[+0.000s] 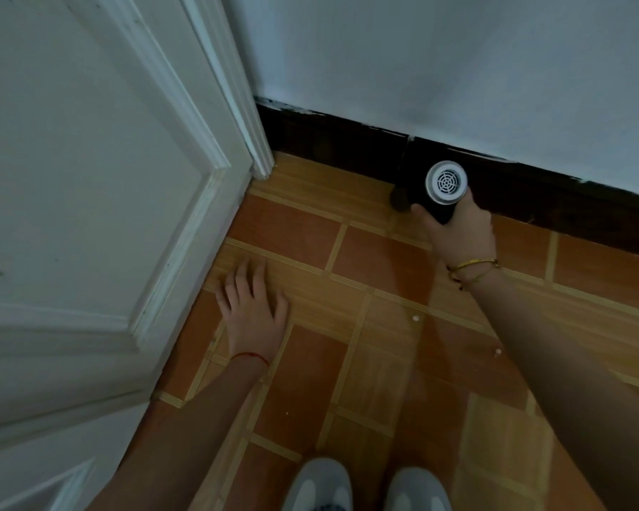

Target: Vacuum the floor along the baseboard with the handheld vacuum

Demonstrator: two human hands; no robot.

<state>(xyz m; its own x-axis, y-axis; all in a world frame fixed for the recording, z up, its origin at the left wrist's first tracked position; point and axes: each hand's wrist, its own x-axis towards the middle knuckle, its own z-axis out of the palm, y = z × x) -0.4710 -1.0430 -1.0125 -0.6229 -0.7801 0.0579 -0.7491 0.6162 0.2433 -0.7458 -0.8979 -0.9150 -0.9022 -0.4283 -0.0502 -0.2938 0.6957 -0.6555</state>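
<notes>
At the upper right of the frame, my right hand (458, 230) grips the handheld vacuum (436, 193), fingers and thumb curled round its black body. Its round grey rear vent faces up toward me, and the dark front end points down to the floor (380, 252) right against the black baseboard (329, 142). The nozzle tip blends into the dark baseboard, so I think it touches the tiles, but I cannot say for sure. Gold bracelets (473, 269) circle that wrist.

Left of centre, my left hand (253, 307) lies flat on the floor, palm down, fingers straight and slightly spread, holding nothing. It sits just beside the lower edge of the white panelled door (89, 215), which fills the left side of the frame. A thin red string (249, 357) is tied at that wrist.

The floor is orange-brown tile with lighter wood-toned strips between the squares. A few small pale specks (415, 318) lie on the tiles right of centre, well apart from the vacuum. Above the baseboard, a pale wall (458, 68) runs across the upper right. At the bottom edge, between my forearms, the toes of two light grey shoes (366, 488) show.
</notes>
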